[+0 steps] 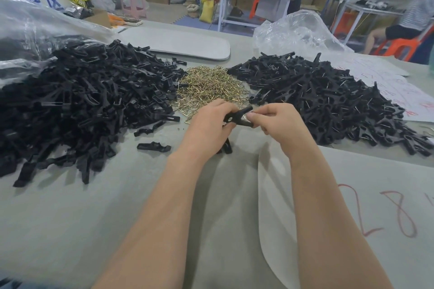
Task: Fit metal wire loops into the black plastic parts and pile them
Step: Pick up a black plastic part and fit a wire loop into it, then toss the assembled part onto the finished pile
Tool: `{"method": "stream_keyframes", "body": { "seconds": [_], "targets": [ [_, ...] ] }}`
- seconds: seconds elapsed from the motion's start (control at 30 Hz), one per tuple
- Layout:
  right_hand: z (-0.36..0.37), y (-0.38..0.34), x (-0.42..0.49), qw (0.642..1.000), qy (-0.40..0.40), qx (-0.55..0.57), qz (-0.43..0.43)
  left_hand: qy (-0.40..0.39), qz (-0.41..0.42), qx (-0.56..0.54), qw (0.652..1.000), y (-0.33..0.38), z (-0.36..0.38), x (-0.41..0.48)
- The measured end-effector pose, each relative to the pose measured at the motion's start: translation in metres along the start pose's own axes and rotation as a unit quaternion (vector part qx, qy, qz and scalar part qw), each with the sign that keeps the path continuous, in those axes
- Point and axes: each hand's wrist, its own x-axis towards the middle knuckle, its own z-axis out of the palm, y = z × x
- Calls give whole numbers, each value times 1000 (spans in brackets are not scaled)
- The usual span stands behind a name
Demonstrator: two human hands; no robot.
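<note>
My left hand (211, 122) grips a black plastic part (237, 117) in front of me, above the table. My right hand (278, 121) pinches the same part at its right end, thumb pressed on it; a bit of metal wire shows there. More black plastic pokes out below my left hand (226, 148). A heap of brass-coloured wire loops (207, 87) lies just beyond my hands. A large pile of bare black parts (82, 98) is on the left. A pile of black parts with wire loops fitted (328, 98) is on the right.
Two loose black parts (153, 146) lie on the grey table left of my hands. Clear plastic bags sit at the far left (35, 28) and far right (296, 30). A white sheet with red writing (387, 209) covers the near right. A person sits at the back right.
</note>
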Motion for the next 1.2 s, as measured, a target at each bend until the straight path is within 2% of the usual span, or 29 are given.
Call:
{"method": "stream_keyframes", "body": {
  "seconds": [0.17,0.23,0.33,0.43,0.5,0.7,1.1,1.2],
  "targets": [
    [-3,2,0,999,-19,23,30,-13,2,-15,1000,1,-1,-1],
    [-5,4,-1,989,-61,120,58,-19,-11,-53,998,0,-3,-1],
    [-8,6,-2,921,-166,328,127,-32,-45,-155,986,2,-9,-3],
    [-4,7,-6,882,-270,335,194,-32,-38,-192,980,7,-11,-3],
    [-1,5,-8,869,-309,332,197,-26,-21,-186,982,8,-12,-3],
    [10,6,-8,859,-262,402,177,-21,9,-159,987,9,-14,-2],
    [19,8,-6,877,-244,374,179,-33,-7,-206,978,10,-14,-3],
    [12,0,-3,914,-201,306,175,-3,-36,-167,985,3,-12,-2]
  ]
}}
